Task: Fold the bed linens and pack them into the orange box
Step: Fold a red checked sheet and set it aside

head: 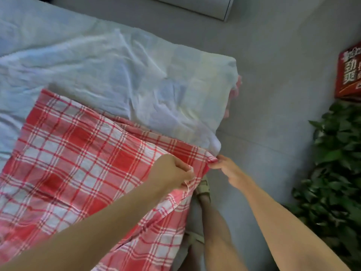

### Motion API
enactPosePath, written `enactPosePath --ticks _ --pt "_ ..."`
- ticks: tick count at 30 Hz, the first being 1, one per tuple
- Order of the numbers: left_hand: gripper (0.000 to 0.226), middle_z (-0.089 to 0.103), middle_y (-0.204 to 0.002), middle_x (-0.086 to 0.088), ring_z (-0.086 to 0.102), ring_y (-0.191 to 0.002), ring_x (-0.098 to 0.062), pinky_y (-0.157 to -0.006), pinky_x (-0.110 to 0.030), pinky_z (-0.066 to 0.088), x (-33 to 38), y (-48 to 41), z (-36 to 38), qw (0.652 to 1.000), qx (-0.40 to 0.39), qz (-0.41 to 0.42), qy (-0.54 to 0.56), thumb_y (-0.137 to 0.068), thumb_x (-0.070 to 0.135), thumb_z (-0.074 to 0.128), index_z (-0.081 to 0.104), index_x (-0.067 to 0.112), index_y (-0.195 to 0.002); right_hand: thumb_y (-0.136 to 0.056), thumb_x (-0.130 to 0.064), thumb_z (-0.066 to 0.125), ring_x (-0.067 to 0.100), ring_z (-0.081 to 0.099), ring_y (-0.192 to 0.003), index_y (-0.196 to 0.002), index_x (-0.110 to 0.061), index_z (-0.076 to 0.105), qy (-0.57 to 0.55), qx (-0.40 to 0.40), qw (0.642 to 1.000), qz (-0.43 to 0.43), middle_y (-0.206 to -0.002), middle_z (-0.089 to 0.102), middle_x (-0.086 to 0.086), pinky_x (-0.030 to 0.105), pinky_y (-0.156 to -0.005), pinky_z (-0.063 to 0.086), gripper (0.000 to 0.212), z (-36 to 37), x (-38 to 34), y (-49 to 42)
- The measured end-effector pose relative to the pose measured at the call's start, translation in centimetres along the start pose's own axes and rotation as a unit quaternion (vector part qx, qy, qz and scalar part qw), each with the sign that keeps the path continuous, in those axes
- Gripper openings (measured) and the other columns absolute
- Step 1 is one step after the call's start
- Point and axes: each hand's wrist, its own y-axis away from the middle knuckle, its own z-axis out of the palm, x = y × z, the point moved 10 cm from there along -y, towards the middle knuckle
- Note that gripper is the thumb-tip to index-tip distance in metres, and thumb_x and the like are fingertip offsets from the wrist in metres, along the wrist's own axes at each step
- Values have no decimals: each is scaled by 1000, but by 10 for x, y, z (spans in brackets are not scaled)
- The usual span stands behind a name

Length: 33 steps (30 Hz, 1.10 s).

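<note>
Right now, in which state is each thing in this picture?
plaid sheet: spread out, near corner held by both hands.
left hand: pinches the plaid sheet's edge.
right hand: pinches the plaid sheet's corner.
pale sheet: rumpled, partly under the plaid sheet.
orange box: on the floor, cut off; open or closed cannot be told.

Orange box (348,75) — partly beyond right edge
</note>
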Motion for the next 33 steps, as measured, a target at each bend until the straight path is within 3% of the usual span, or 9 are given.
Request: enactPosePath --ticks 3,7,11,16,19,23,27,30,33 --pt "9 70 -72 -11 69 -62 -20 -55 -25 58 -1 7 -1 1000 -5 -6 25 -78 -1 72 69 6 -74 -63 -20 74 20 62 -102 -115 -1 61 -47 -17 999 -14 -107 68 5 39 -102 42 56 -6 8 6" --pt "7 70 -66 -9 69 -59 -19 -59 -27 59 3 25 -10 999 10 39 14 -79 2 73 70 7 -74 -84 8 56 24 67 -82 -103 1 55 -153 -2 988 -27 -95 66 15 34 -76 52 21 -10 11 32" --pt "3 69 -68 -6 69 -60 -15 -58 -25 58 -2 45 -20 997 46 68 6 -81 7 72 69 6 -81 -85 6 62 27 67 -81 -115 -2 51 -152 134 976 -74 -102 66 20 36 -68 56 33 -22 15 59" --pt "5 66 -64 -1 68 -59 -15 -60 -29 59 -13 56 -26 994 65 78 30 -80 10 73 69 8 -79 -82 3 62 25 62 -75 -136 -28 42 31 220 953 -205 -79 63 9 40 -76 53 65 -26 -17 72" --pt "7 66 -63 0 68 -59 -15 -58 -27 58 -16 50 -29 994 72 77 39 -79 12 74 69 8 -78 -86 -9 60 19 60 -76 -129 -28 50 202 241 922 -227 -73 59 -9 39 -76 51 48 -15 -36 68" --pt "9 68 -72 -10 69 -60 -18 -57 -25 57 -14 42 -27 995 62 67 45 -79 12 75 67 6 -78 -90 -37 57 19 61 -84 -107 -27 58 270 209 922 -183 -90 65 -5 33 -71 47 19 -10 -44 50" --pt "9 64 -65 -4 65 -52 -12 -54 -25 57 -11 38 -23 996 63 57 25 -78 6 74 66 4 -74 -84 -33 64 25 58 -92 -74 -26 58 286 228 918 -155 -89 59 2 34 -68 44 13 -19 -49 40" --pt "11 63 -64 1 64 -49 -11 -54 -25 57 -11 40 -22 996 76 53 8 -79 6 73 67 -1 -73 -82 -29 68 28 49 -106 -81 -20 67 331 278 885 -175 -108 55 3 34 -84 42 9 -26 -56 64" --pt "11 65 -66 -6 66 -53 -12 -58 -29 59 -12 50 -20 995 85 52 27 -80 3 71 64 -3 -75 -83 -14 67 22 56 -93 -76 -17 58 279 266 886 -258 -94 58 2 20 -74 36 11 -11 -66 107"
